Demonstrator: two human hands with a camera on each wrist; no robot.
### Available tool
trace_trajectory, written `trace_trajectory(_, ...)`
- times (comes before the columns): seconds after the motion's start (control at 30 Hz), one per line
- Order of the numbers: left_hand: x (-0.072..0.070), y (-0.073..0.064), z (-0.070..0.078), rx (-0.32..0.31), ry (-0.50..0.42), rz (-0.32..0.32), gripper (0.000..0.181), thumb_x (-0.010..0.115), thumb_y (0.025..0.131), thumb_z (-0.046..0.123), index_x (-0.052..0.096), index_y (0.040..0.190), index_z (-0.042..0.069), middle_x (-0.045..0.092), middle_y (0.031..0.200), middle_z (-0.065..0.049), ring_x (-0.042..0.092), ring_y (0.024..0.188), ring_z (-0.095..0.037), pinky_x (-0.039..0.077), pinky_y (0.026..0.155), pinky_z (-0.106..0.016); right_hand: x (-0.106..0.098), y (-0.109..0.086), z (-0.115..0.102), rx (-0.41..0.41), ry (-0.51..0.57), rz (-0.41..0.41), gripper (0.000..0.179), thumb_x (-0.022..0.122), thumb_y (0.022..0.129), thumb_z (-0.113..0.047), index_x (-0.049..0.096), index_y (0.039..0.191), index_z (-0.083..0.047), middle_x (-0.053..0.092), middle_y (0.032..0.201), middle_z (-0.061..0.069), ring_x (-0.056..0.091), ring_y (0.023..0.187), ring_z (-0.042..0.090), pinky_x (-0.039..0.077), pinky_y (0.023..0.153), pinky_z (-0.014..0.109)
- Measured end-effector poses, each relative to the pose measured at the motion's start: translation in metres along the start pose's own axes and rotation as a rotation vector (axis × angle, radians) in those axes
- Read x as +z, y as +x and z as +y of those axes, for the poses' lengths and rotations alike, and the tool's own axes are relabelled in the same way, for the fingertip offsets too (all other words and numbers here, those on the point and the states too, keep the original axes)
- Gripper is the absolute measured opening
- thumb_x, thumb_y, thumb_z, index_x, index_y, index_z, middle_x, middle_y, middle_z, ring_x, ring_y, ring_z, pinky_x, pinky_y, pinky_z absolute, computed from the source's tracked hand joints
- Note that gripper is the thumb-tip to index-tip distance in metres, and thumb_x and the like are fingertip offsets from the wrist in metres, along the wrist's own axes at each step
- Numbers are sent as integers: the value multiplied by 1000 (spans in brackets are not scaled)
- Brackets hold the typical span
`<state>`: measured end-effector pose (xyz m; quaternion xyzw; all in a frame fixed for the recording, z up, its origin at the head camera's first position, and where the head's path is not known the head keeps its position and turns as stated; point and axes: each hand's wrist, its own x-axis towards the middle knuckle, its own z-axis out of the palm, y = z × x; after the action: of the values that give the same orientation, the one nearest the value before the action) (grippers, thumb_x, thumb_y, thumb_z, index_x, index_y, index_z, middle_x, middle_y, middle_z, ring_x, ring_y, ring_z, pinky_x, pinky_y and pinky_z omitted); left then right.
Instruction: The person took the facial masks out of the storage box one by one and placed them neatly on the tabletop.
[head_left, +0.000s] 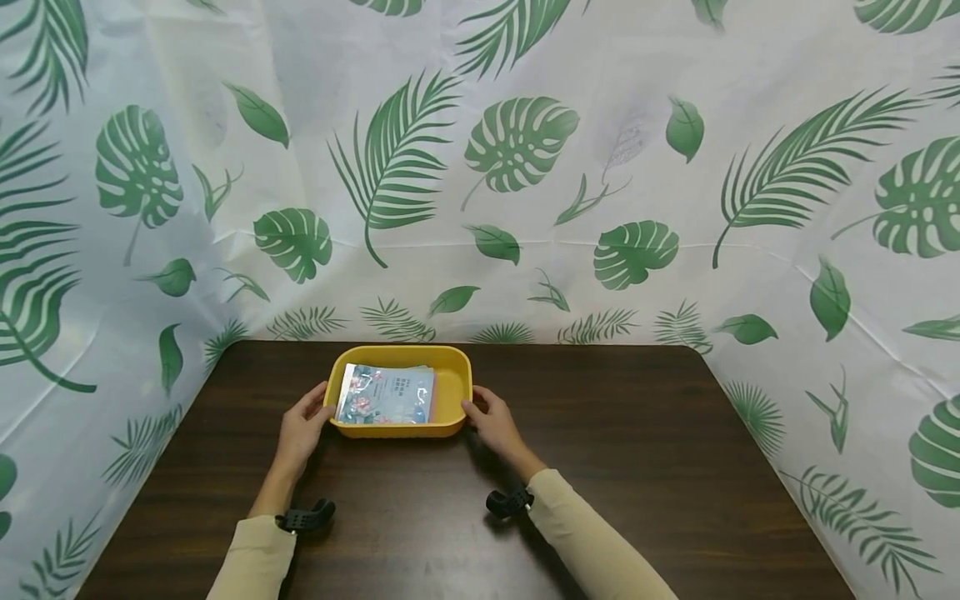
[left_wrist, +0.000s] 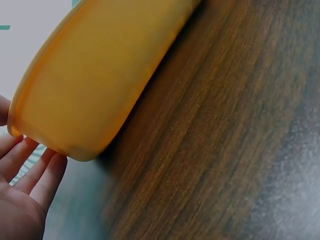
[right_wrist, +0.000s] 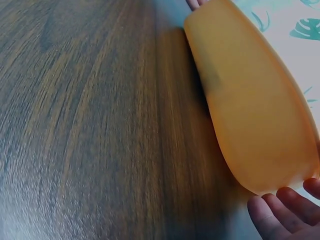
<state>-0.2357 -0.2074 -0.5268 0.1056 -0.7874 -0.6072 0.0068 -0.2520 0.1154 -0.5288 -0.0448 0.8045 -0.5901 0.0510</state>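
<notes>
Left hand point(head_left: 302, 427) and right hand point(head_left: 495, 423), two in all, both bare: we note one at each end of a single yellow, rounded-rectangular, smooth-walled tray point(head_left: 453, 390). Both grip it, the left pinching the rim at its end between thumb and fingers, the right with thumb and fingers curled at the opposite end. We place the tray near the far edge of one dark-brown, wood-grained table point(head_left: 600, 467), left of the table's middle; we cannot tell whether its base touches the wood.

Inside, toward the tray's left side, we see one flat, glossy, light-blue packet point(head_left: 390, 396) with printed flowers, lying face up. Pinkish and white edges show beneath it; we cannot count the layers. Bare yellow floor shows to its right.

We count two black wrist straps point(head_left: 306, 518), one per arm, and two pale-cream sleeves point(head_left: 596, 533). Behind, white cloth point(head_left: 420, 279) printed with green leaves.
</notes>
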Motion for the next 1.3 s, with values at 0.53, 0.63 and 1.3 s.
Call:
trace_trajectory(0.53, 3, -5, -5, 24, -38, 32, 52, 51, 102, 19, 37, 150, 6, 36, 155, -17, 42, 131, -27, 39, 81, 1, -13, 1, -12, 14, -143, -74, 42, 57, 99, -16, 51, 135, 4, 60, 127, 22, 62, 103, 29, 58, 82, 38)
trace_trajectory(0.63, 4, -4, -7, 15, -52, 34, 52, 51, 102, 18, 36, 150, 6, 35, 156, -16, 41, 132, -27, 36, 77, 5, -17, 1, -13, 15, -184, -98, 41, 57, 99, -17, 52, 134, 5, 61, 126, 21, 62, 100, 26, 58, 80, 36)
trace_trajectory(1.3, 7, -9, -12, 30, -83, 49, 51, 51, 102, 24, 38, 150, 9, 37, 156, -11, 41, 137, -23, 40, 90, 0, -45, 13, -37, 38, -180, -140, 34, 58, 98, -15, 59, 127, 4, 67, 114, 22, 66, 103, 38, 58, 84, 42)
